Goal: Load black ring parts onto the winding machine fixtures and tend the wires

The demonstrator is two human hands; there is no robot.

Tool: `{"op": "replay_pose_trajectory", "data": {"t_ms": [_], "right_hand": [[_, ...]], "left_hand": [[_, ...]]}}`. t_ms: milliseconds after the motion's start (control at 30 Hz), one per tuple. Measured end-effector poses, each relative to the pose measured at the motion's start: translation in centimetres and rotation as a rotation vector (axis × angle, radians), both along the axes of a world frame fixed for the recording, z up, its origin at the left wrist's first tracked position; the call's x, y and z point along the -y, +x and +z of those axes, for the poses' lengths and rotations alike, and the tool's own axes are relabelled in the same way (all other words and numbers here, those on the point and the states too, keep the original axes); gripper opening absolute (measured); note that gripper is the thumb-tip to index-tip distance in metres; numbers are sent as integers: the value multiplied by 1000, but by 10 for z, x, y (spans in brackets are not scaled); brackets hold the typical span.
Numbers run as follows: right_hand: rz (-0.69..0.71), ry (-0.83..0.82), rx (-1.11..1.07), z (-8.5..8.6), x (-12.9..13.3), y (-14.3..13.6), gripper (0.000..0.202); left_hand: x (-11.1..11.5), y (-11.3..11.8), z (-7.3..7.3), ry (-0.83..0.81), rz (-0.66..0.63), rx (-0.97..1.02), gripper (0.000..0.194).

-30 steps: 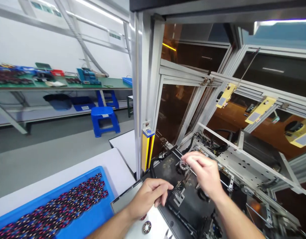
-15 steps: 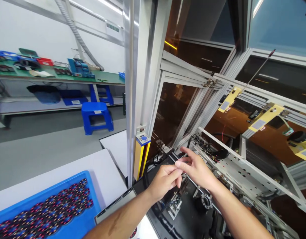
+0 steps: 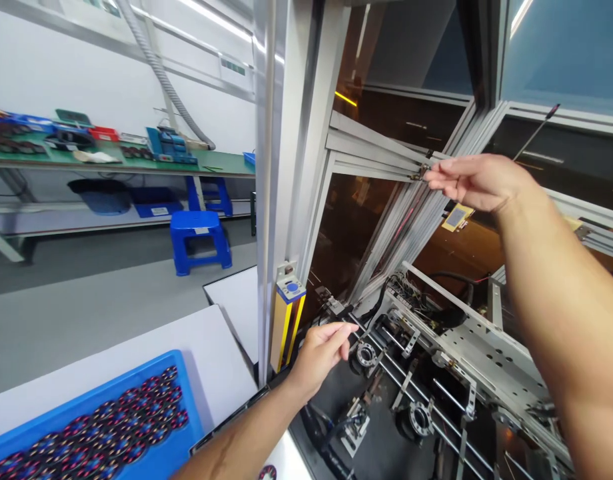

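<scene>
Up high, the person's right hand (image 3: 479, 181) pinches the raised hinged guard frame (image 3: 381, 150); below, the left hand (image 3: 319, 353), fingers loosely curled and holding nothing, hovers beside a ring-shaped fixture (image 3: 365, 354) inside the machine.

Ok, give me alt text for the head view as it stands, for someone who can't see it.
The person's right hand is raised to the hinged aluminium door frame of a machine enclosure, while the left hand reaches toward a round metal fixture on the machine bed. A blue tray of small round parts sits on the white table at lower left.
</scene>
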State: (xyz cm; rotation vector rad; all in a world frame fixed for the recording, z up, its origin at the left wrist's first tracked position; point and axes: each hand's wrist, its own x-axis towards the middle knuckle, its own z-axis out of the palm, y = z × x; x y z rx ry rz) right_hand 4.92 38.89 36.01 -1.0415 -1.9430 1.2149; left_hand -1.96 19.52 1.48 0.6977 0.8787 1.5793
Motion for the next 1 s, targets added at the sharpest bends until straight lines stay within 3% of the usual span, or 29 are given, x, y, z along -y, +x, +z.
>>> {"op": "replay_pose_trajectory", "data": {"t_ms": [100, 200, 267, 367, 467, 533, 600, 667, 733, 800, 867, 933, 1000], "right_hand": [[59, -17, 67, 21, -26, -2, 20], [59, -30, 153, 12, -51, 9, 19], [-14, -67, 234, -12, -65, 24, 18], [-158, -203, 450, -73, -75, 56, 15], [-305, -294, 737, -133, -72, 88, 8], [-377, -309, 946, -153, -65, 103, 5], [-445, -208, 1095, -155, -50, 109, 4], [-511, 9, 1153, -147, -24, 110, 4], [-546, 272, 1109, -144, 12, 108, 18], [-431, 375, 1017, -156, 52, 105, 28], [-161, 272, 919, -183, 84, 102, 33], [74, 98, 768, -212, 99, 97, 35], [169, 38, 589, -234, 98, 93, 41]], "left_hand": [[-5, 6, -24, -116, -40, -19, 70], [-12, 12, -49, -168, -60, -28, 74], [-19, 14, -60, -185, -37, -24, 77], [-28, 17, -64, -194, -16, -15, 77], [-35, 18, -53, -162, -24, -8, 68], [-41, 17, -40, -123, -30, -4, 62], [-49, 15, -27, -83, -15, -2, 58], [-62, 12, -15, -55, 26, 6, 57], [-75, 12, -5, -50, 78, 39, 59], [-87, 14, 4, -57, 130, 102, 63], [-94, 19, 16, -42, 148, 172, 66], [-96, 26, 31, 12, 119, 225, 63], [-97, 32, 47, 75, 47, 254, 57]]}}
